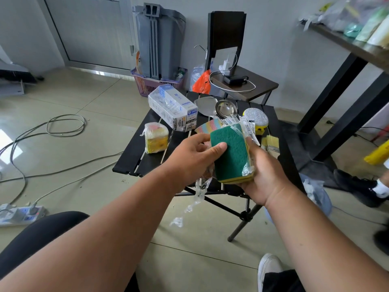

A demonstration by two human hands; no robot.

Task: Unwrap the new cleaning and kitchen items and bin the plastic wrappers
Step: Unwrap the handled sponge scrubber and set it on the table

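Two hands grip the light, compressible scouring sponge stack [230,152]: left hand [189,159] pinching slippery, flimsy plastic wrapper [200,189], right hand [263,175] cupping its base.

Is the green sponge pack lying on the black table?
No, both the left hand and right hand hold the green sponge pack above it.

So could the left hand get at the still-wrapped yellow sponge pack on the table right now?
Probably not yet: the left hand is pinching the green scouring sponges and their wrapper. The way to the wrapped sponge pack looks clear once it lets go.
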